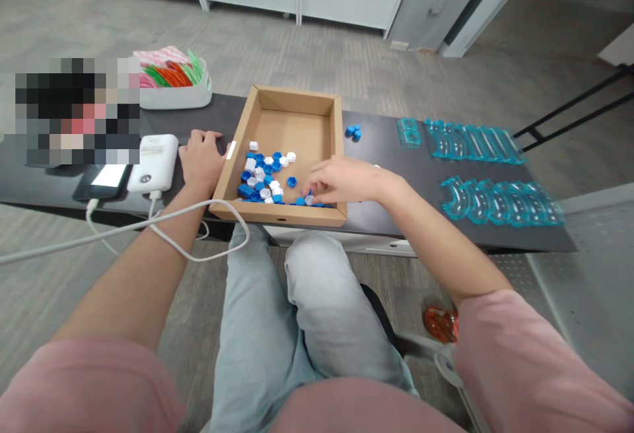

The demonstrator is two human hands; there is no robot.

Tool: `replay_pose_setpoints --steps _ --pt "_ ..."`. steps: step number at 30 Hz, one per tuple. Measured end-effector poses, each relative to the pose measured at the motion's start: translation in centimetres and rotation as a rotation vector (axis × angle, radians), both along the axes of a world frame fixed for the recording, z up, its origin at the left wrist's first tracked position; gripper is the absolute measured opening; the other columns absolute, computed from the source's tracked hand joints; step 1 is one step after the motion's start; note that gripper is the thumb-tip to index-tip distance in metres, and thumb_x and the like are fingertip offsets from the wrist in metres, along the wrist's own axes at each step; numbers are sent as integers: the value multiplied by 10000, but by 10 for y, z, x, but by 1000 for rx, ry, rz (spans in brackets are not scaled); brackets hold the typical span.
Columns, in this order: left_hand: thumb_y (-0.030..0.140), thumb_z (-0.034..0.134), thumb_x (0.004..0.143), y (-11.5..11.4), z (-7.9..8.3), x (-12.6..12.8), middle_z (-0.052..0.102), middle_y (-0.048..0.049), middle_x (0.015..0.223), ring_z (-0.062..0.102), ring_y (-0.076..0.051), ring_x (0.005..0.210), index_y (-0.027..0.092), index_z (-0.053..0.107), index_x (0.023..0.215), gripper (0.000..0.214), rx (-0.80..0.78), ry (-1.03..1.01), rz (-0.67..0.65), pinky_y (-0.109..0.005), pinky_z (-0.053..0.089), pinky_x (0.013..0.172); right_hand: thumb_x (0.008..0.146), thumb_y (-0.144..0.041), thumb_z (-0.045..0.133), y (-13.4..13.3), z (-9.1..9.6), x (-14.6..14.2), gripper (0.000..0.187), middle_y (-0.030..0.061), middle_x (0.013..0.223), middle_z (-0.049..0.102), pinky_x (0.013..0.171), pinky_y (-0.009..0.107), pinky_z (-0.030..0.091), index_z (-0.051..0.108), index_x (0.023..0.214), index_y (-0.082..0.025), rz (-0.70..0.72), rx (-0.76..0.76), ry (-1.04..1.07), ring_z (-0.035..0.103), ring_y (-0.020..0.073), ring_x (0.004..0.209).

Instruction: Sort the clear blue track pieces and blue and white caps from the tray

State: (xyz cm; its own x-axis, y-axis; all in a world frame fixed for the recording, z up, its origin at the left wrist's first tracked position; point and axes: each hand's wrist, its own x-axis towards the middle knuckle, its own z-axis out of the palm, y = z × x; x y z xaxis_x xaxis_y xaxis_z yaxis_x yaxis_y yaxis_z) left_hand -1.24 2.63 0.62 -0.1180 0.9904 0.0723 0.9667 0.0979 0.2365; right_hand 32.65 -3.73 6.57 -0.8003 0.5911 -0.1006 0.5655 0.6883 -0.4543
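Note:
A shallow cardboard box [292, 99] lies on the dark table [391, 156] in front of me. Several small blue and white hexagonal pieces [262, 175] are heaped in its near left corner. My right hand [341, 182] reaches into the box over its near right wall, fingers bent and pinched down among the pieces by the front edge; what it pinches is hidden. My left hand [201, 156] rests on the table just left of the box, fingers curled and knuckles up, touching the box's outer wall. Two blue pieces [353, 133] lie on the table right of the box.
Two rows of clear turquoise curved parts [473, 142] [500, 199] lie at the right. A white power bank [154, 162] with a cable [198, 212], and a phone [102, 181], sit at the left. A white tub of coloured strips [173, 83] stands behind.

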Motion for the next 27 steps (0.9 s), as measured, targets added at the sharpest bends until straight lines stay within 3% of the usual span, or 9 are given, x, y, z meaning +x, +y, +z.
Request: replay_pose_setpoints --steps 5,9,16,22,27 --pt "424 476 1141 0 1 0 598 -324 1754 587 -477 1628 99 655 1720 688 -15 2 4 -621 430 1373 960 -66 815 13 -8 -33 258 42 1151 869 732 329 385 890 1125 -250 13 -2 -236 691 196 876" --pt "442 466 1146 -1 2 0 599 -310 1758 573 -468 1634 132 668 1700 667 -19 -3 1 -593 419 1371 880 14 800 14 -16 -28 267 38 1135 831 709 339 383 828 974 -234 -19 4 -126 609 160 748" --pt "429 480 1155 -1 2 0 590 -326 1760 569 -478 1635 100 645 1718 673 -19 3 -9 -595 415 1366 920 -38 737 16 -19 -4 235 27 1015 782 757 324 408 711 1035 -242 -5 28 115 637 212 857" --pt "398 481 1143 -5 9 4 591 -338 1759 588 -494 1624 79 645 1714 674 -35 5 -5 -624 426 1352 951 -83 732 23 -24 7 223 84 1192 764 876 338 519 776 1120 -222 -12 70 226 679 236 962" --pt "420 462 1153 -4 7 3 578 -340 1753 578 -487 1626 72 635 1723 690 -38 14 -6 -595 420 1351 995 -76 670 24 -30 9 325 97 1234 764 1019 396 582 864 1203 -233 20 98 307 728 271 1112"
